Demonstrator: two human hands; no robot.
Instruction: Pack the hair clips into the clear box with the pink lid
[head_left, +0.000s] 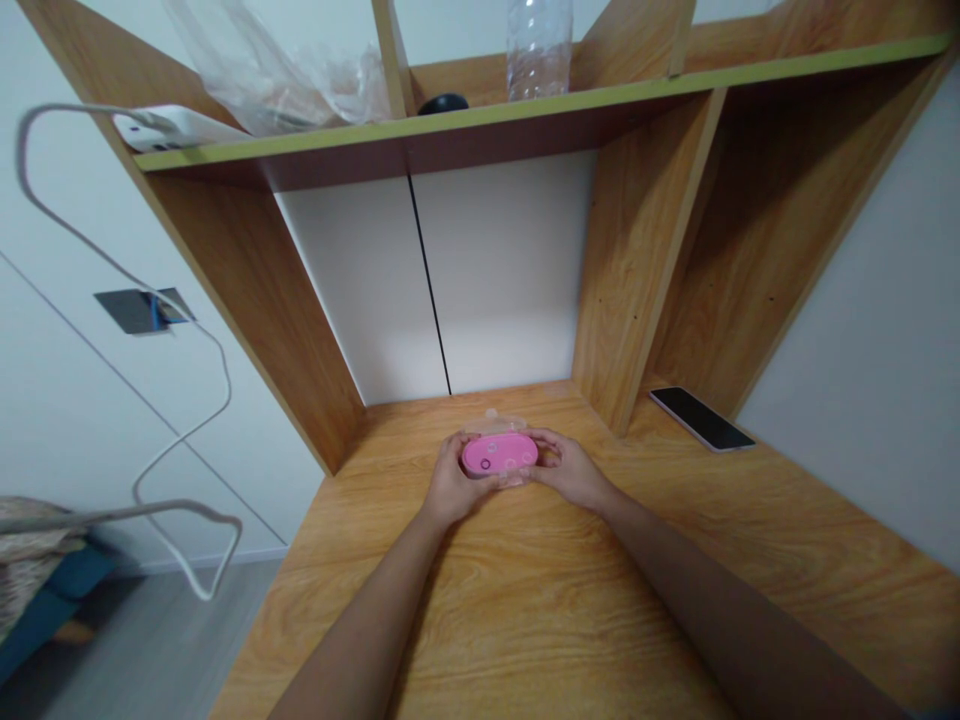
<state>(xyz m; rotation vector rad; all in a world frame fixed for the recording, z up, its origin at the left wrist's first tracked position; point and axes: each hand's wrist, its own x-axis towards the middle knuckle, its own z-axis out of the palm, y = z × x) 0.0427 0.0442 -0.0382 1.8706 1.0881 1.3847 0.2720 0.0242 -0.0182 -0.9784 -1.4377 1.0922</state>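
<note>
Room: a white wall [90, 400] on the left carries a wall socket [142, 310], a white cable [127, 260] loops down past it, and a grey floor [172, 640] lies below, with patterned bedding [30, 560] at the lower left edge.

Desk: a wooden desk [525, 620] with wooden side panels fills the middle, and a black phone [701, 418] lies face up at its right.

Shelf: on the shelf [525, 112] above stand a clear plastic bottle [538, 50] and a crumpled plastic bag [285, 70], with a small black object [442, 103] between them and a white device [176, 127] at the left end.

Hands: the left hand [452, 485] and right hand [571, 472] meet over the desk, one at each end of a pink case [499, 455].

Fingers: the left fingers [457, 450] and right fingers [544, 445] sit close together, curled against the case's ends, not spread.

Case: it is held just above or on the desk, which one I cannot tell, with a clear plastic piece [491, 418] showing just behind it.
</note>
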